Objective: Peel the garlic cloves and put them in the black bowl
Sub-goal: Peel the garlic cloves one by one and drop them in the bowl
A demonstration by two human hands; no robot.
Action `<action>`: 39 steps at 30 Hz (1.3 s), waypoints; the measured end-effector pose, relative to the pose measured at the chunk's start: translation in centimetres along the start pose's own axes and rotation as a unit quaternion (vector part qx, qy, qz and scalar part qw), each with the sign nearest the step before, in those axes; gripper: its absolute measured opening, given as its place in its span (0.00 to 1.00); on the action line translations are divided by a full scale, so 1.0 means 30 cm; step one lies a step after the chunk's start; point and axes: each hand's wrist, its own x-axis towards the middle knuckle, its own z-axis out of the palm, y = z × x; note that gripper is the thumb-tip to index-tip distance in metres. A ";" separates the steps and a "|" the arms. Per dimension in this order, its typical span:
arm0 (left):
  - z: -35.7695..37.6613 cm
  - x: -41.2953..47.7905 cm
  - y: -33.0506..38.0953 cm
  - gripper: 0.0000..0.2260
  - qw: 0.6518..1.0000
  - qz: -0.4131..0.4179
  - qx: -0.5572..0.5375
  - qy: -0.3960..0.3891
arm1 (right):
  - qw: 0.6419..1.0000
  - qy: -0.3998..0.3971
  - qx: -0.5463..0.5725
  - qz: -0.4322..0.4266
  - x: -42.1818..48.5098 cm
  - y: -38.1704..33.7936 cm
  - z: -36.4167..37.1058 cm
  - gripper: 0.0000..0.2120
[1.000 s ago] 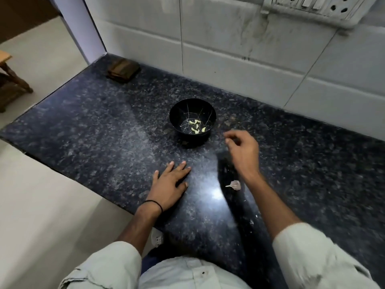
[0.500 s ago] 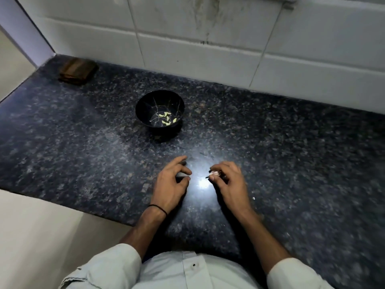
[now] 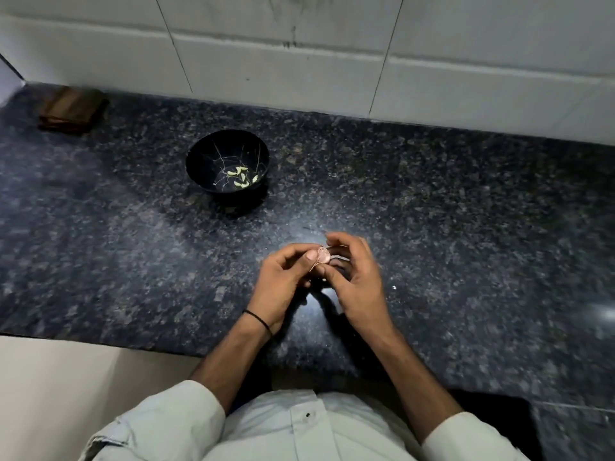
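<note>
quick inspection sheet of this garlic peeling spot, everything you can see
surface: dark speckled counter, glossy, with a light glare near the hands
job's things: black bowl upright at back left of the hands, several peeled cloves inside; one clove with pinkish skin on it, held above the counter
clutter: brown block in the far left corner by the wall; white fleck on the counter right of the hands
grippers: left hand and right hand both pinch the clove between fingertips; black band on the left wrist
cables: nothing seen
surroundings: white tiled wall behind, with dark smudges; pale floor at lower left
</note>
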 end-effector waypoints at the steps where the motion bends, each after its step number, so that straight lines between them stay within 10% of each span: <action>1: 0.003 -0.006 0.003 0.05 1.000 0.003 -0.025 0.002 | 1.000 0.005 0.004 -0.005 -0.003 -0.005 0.000 0.19; 27: 0.057 -0.077 0.142 0.14 0.992 0.107 -0.067 -0.014 | 0.995 0.084 -0.022 -0.038 -0.023 -0.218 -0.092 0.06; 39: 0.157 -0.085 0.163 0.09 0.978 0.205 -0.025 0.004 | 0.950 0.183 0.244 0.072 -0.041 -0.248 -0.031 0.10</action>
